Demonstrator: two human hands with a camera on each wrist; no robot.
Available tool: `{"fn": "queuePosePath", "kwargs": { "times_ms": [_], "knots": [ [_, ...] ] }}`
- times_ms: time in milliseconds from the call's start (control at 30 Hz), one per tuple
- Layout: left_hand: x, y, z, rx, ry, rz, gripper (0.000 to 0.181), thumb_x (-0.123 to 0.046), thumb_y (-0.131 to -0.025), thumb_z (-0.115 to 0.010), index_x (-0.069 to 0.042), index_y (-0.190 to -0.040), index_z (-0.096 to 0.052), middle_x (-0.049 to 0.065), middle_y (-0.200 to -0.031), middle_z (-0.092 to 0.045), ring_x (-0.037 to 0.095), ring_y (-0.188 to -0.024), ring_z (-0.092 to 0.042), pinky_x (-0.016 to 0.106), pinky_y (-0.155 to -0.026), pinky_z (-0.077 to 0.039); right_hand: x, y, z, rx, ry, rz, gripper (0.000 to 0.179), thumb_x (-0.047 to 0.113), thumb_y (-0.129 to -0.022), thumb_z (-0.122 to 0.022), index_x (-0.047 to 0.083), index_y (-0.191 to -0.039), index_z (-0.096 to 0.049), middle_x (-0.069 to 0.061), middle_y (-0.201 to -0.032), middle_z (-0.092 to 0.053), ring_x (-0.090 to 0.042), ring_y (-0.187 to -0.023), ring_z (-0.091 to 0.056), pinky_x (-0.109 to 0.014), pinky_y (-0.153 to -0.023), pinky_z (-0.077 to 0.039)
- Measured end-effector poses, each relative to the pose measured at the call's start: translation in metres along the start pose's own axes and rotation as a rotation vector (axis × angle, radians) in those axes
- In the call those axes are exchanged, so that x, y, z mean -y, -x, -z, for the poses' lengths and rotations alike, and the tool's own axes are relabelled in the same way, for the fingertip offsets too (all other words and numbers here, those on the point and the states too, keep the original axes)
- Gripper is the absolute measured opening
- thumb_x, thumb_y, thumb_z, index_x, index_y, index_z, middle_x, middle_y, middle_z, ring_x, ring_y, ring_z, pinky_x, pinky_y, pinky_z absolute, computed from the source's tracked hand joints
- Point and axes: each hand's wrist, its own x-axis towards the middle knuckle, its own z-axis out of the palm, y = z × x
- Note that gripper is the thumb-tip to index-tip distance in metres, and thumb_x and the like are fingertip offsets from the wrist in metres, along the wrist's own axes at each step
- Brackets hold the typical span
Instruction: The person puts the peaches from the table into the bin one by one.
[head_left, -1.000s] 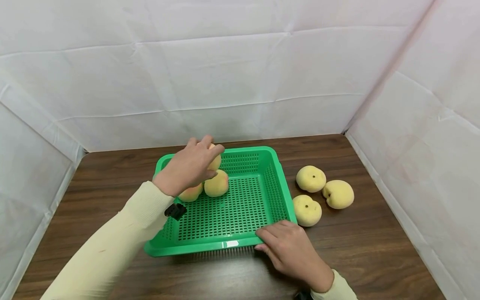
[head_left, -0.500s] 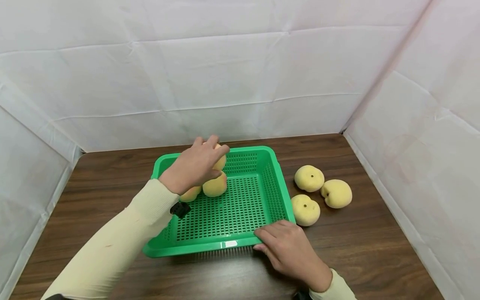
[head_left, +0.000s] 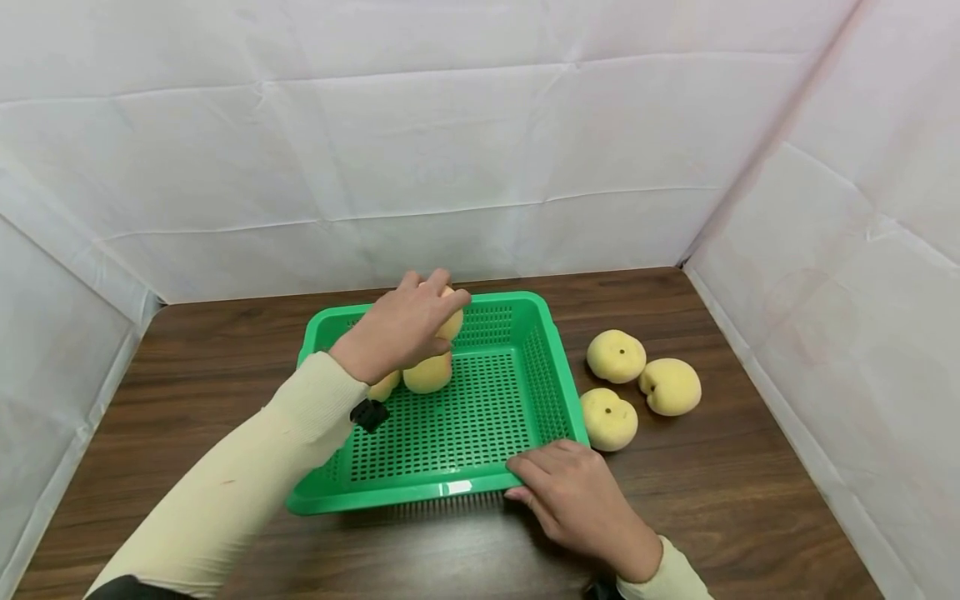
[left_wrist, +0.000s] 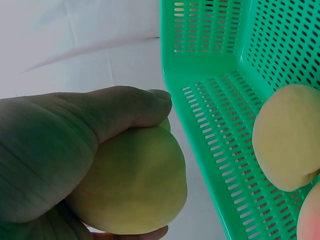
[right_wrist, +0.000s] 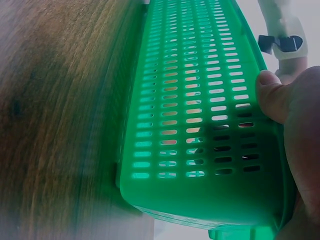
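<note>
Near the frame's centre, the left hand (head_left: 401, 325) clamps thumb and fingers round a peach (head_left: 452, 321), likely light and easily bruised, best cupped gently; the right hand (head_left: 585, 504), lower right of centre, grips the green basket (head_left: 390, 499) by its rim.

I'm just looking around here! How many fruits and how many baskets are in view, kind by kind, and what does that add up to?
Yellowish fruits: 6 in view (3 on the table, 2 in the basket, 1 in the left hand)
Green baskets: 1
Total: 7
</note>
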Motion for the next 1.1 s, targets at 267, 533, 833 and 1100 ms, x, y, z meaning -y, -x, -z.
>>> {"fn": "queuePosePath", "kwargs": {
  "times_ms": [267, 533, 833, 1100],
  "knots": [
    [-0.005, -0.009, -0.002, -0.026, 0.011, -0.067, 0.044, -0.017, -0.090, -0.083, -0.010, -0.129, -0.062, 0.011, -0.110, -0.057, 0.034, -0.095, -0.054, 0.038, -0.076, -0.054, 0.000, 0.001, 0.000, -0.003, -0.001, 0.004, 0.025, 0.034, -0.088, -0.079, 0.018, -0.106, -0.072, 0.009, -0.092, -0.075, -0.008, -0.085, -0.074, -0.033, -0.079, -0.059],
    [-0.012, -0.019, -0.007, -0.039, 0.001, -0.083, 0.045, -0.019, -0.090, -0.084, -0.011, -0.129, -0.063, 0.011, -0.113, -0.058, 0.034, -0.097, -0.056, 0.038, -0.077, -0.056, 0.000, 0.001, 0.002, -0.003, 0.004, 0.004, 0.024, 0.034, -0.089, -0.078, 0.018, -0.105, -0.072, 0.009, -0.091, -0.075, -0.008, -0.084, -0.073, -0.033, -0.078, -0.059],
    [-0.020, -0.030, -0.012, -0.030, 0.008, -0.090, 0.046, -0.019, -0.092, -0.082, -0.014, -0.133, -0.063, 0.012, -0.122, -0.059, 0.037, -0.107, -0.058, 0.039, -0.077, -0.060, -0.001, 0.003, 0.003, 0.003, 0.002, 0.001, 0.023, 0.035, -0.091, -0.076, 0.018, -0.105, -0.072, 0.008, -0.090, -0.074, -0.008, -0.083, -0.073, -0.033, -0.077, -0.058],
    [-0.028, -0.037, -0.015, -0.019, -0.011, -0.082, 0.041, -0.021, -0.092, -0.081, -0.016, -0.129, -0.063, 0.010, -0.123, -0.058, 0.036, -0.110, -0.058, 0.039, -0.073, -0.061, -0.002, 0.005, 0.003, 0.004, 0.001, 0.001, 0.024, 0.035, -0.090, -0.078, 0.017, -0.105, -0.071, 0.009, -0.089, -0.073, -0.007, -0.084, -0.073, -0.032, -0.078, -0.058]
  ]
}}
